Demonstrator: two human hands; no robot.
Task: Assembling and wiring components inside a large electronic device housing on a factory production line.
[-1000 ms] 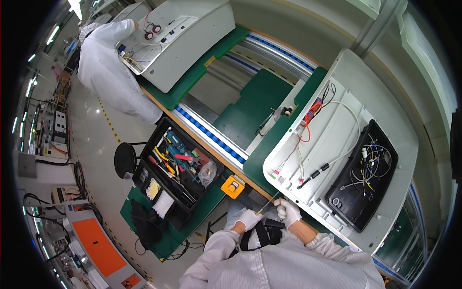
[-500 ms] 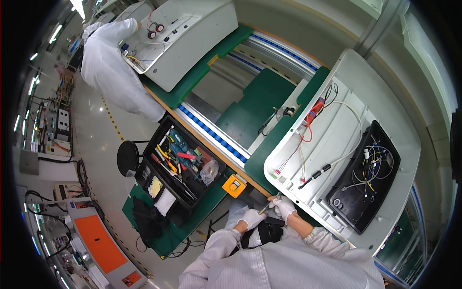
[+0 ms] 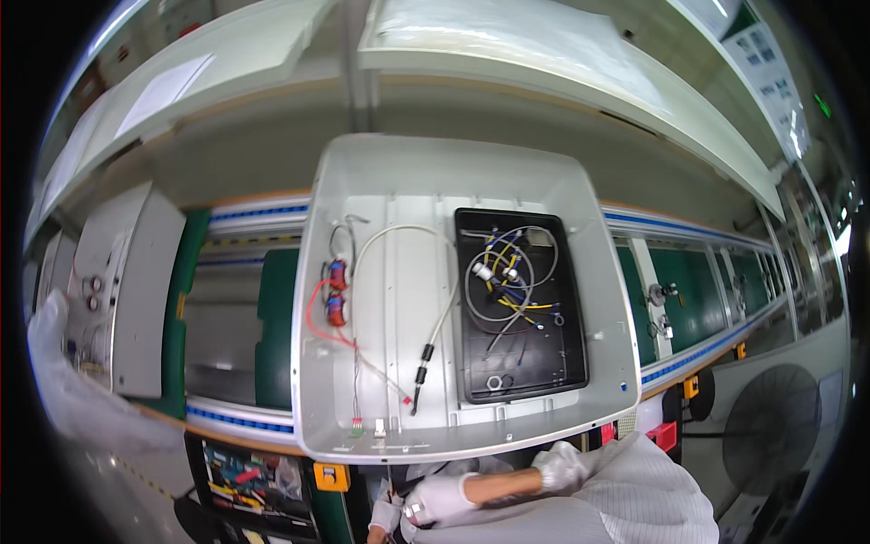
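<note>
Both my hands wear white gloves and are close together below the front edge of the light grey housing (image 3: 421, 363). My left hand (image 3: 385, 514) is closed around a thin rod-shaped tool (image 3: 391, 480) that points up toward that edge. My right hand (image 3: 439, 500) is closed beside it, its fingertips near the left hand; what they hold, if anything, is too small to make out. Inside the housing lie a black tray (image 3: 517, 367) of tangled cables (image 3: 507, 281), red-and-blue round parts (image 3: 336, 295) with red wires, and a grey cable (image 3: 390, 228) with black sleeves.
An open toolbox (image 3: 249, 480) stands at the lower left, next to an orange button box (image 3: 332, 476). The conveyor rail (image 3: 245, 421) runs left and right past the housing. A second housing (image 3: 131, 299) and a person in white (image 3: 77, 381) are at the left. Shelves (image 3: 507, 68) hang above; a fan (image 3: 779, 417) stands right.
The view has swung right, bringing the housing to the middle and the toolbox to the lower left. My hands remain close together by its front edge.
</note>
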